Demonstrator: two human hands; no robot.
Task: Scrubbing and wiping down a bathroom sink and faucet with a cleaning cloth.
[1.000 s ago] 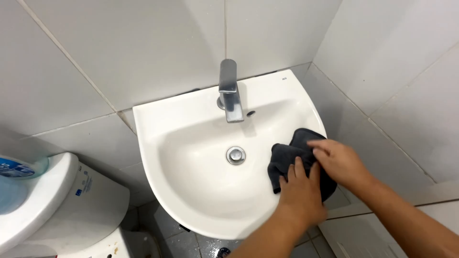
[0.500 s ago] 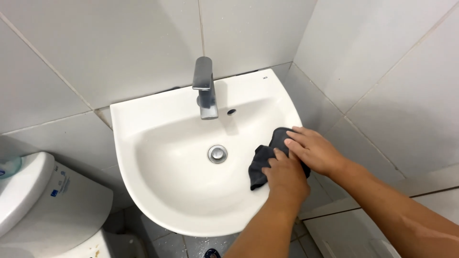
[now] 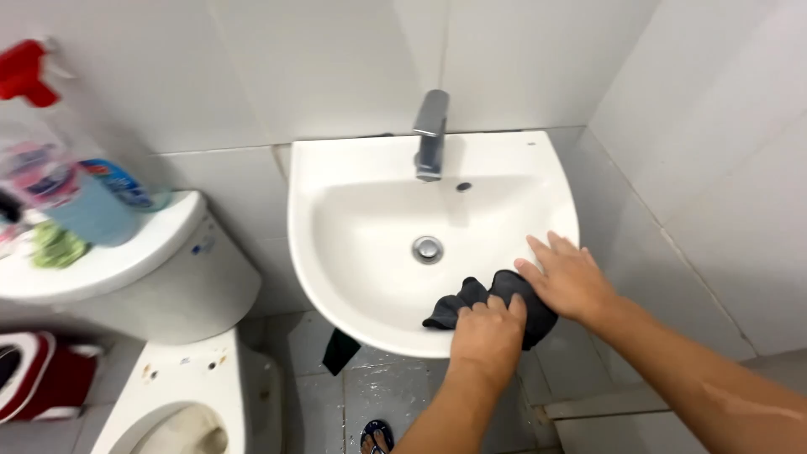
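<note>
Both your hands are pressing the dark cloth (image 3: 487,301) on the front right rim of the white sink (image 3: 353,160): left hand (image 3: 486,335) curled over it, right hand (image 3: 567,277) lying flat with fingers spread. The tap (image 3: 430,134) and the drain (image 3: 427,248) are standing apart, and a spray bottle (image 3: 59,181) is sitting on the toilet tank (image 3: 143,269) at the left.

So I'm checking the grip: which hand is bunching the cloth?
The left hand, nearer the camera: its fingers curl over the dark cloth at the sink rim. The right hand lies flat, fingers spread.

The dark grey cloth (image 3: 490,304) lies crumpled and bunched on the front right rim of the white sink (image 3: 353,160), partly draped over its edge.
</note>
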